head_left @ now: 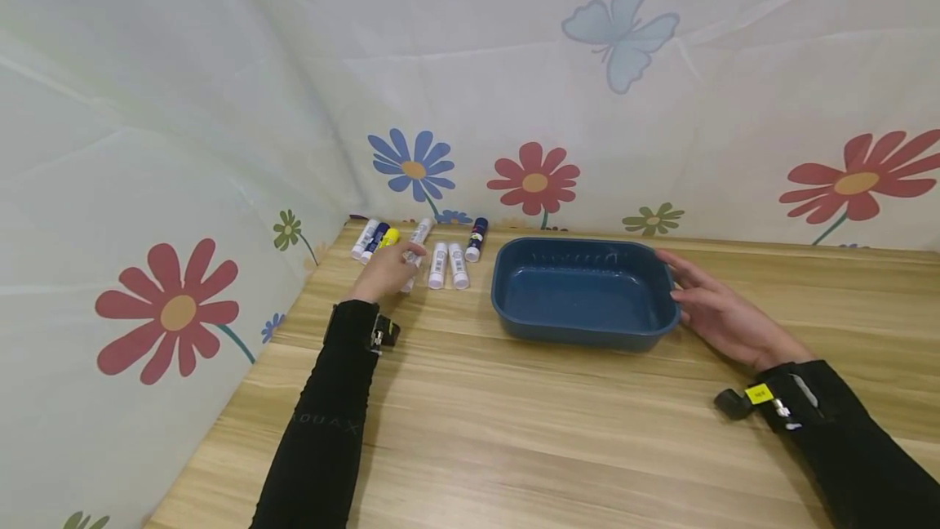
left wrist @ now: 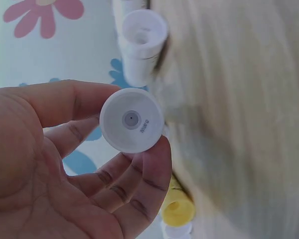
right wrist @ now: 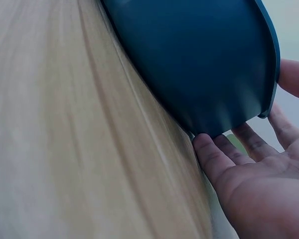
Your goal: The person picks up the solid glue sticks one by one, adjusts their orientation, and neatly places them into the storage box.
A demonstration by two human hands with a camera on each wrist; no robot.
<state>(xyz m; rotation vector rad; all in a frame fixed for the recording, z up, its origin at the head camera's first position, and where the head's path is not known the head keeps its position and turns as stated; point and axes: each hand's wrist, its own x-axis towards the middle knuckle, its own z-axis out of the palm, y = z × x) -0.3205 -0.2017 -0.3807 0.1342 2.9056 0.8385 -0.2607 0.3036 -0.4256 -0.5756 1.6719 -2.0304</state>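
My left hand (head_left: pixel 387 272) pinches a white glue stick (left wrist: pixel 132 120) between thumb and fingers, its round base facing the left wrist camera. Close beside that hand lie a yellow glue stick (head_left: pixel 389 238), a dark blue one (head_left: pixel 376 240) and a white one (head_left: pixel 364 239). On its other side are two white glue sticks (head_left: pixel 437 265) side by side and a dark blue one with a white end (head_left: pixel 476 239). My right hand (head_left: pixel 734 321) rests its extended fingers against the right end of a blue rectangular dish (head_left: pixel 587 333), near the rim.
The wooden table (head_left: pixel 470 431) bears the dish and glue sticks. Behind it and on the left hangs a white curtain (head_left: pixel 470 88) printed with flowers and a butterfly. Both forearms wear black sleeves (head_left: pixel 319 423) with small wrist cameras.
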